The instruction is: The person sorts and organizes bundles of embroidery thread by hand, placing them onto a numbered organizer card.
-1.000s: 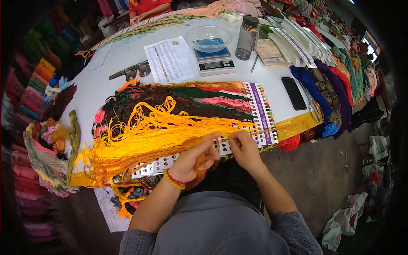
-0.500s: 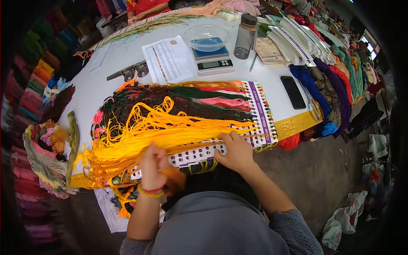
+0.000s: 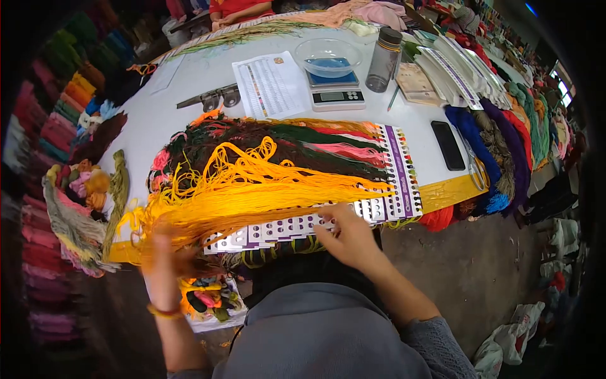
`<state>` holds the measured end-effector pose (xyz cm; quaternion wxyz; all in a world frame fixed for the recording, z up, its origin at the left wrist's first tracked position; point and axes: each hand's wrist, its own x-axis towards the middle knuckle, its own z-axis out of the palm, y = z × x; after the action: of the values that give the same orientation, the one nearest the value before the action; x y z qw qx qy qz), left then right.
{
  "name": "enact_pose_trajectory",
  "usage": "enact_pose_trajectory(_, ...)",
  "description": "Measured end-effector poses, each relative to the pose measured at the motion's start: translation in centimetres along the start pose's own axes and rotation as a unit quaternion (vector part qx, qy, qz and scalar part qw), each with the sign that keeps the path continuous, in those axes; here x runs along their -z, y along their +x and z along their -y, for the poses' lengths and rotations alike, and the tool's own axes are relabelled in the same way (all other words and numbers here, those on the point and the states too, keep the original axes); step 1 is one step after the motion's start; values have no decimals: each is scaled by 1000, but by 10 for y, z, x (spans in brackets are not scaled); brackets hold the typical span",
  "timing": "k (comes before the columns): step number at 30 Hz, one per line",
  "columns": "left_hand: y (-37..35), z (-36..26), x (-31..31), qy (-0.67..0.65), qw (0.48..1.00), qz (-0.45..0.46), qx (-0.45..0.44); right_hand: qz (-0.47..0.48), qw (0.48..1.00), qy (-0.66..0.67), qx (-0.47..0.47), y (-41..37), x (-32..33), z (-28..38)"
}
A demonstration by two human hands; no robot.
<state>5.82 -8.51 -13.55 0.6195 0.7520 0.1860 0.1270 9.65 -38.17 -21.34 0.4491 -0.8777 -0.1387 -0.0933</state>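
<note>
A thick spread of yellow embroidery thread (image 3: 271,189) runs across the table, with golden-brown thread (image 3: 252,221) along its near edge. Its right ends reach the holes of white-and-purple punched cards (image 3: 278,232). My right hand (image 3: 350,239) rests at the near edge of these cards, thumb and fingers apart. At the left end of the threads is my left hand (image 3: 163,262), smeared by motion, with blurred brownish-orange strands beside it. Whether its fingers grip them cannot be made out. Dark, green, red and pink threads (image 3: 328,151) lie beyond the yellow ones.
Farther back are a printed sheet (image 3: 271,85), a digital scale (image 3: 338,100) bearing a clear bowl (image 3: 328,57), and a bottle (image 3: 384,60). On the right lie a phone (image 3: 447,145), scissors (image 3: 478,174) and coloured skeins (image 3: 499,142). A person in red (image 3: 243,9) is across the table.
My left hand has swept left and toward me, from the middle of the yellow threads to their left end. My right hand has shifted slightly off the threads' right ends. The view has moved slightly.
</note>
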Motion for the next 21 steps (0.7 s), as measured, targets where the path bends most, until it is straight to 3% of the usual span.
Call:
enact_pose_trajectory(1, -15, 8, -20, -49, 988, 127, 74, 46, 994, 77, -56, -2, -6, 14)
enact_pose_trajectory(3, -37, 38, -68, -158, 913, 365, 96, 130, 967, 215, -40, -9, -23, 31)
enact_pose_trajectory(4, -45, 43, -89, -245, 863, 415, 150, 176, 943, 279, -33, -14, -30, 33)
enact_pose_trajectory(5, -42, 49, -103, -220, 859, 452, 99, 179, 944, 277, -31, -16, -32, 33)
enact_pose_trajectory(6, -41, 49, -106, -222, 858, 452, 98, 166, 939, 296, -58, -18, -34, 32)
enact_pose_trajectory(8, -40, 42, -109, -348, 798, 448, 201, 154, 934, 312, -86, -20, -32, 32)
enact_pose_trajectory(10, -41, 35, -107, -355, 798, 436, 215, 123, 870, 437, -193, -21, -30, 34)
enact_pose_trajectory(21, -38, 41, -102, -377, 787, 429, 233, 181, 805, 508, -248, -17, -25, 42)
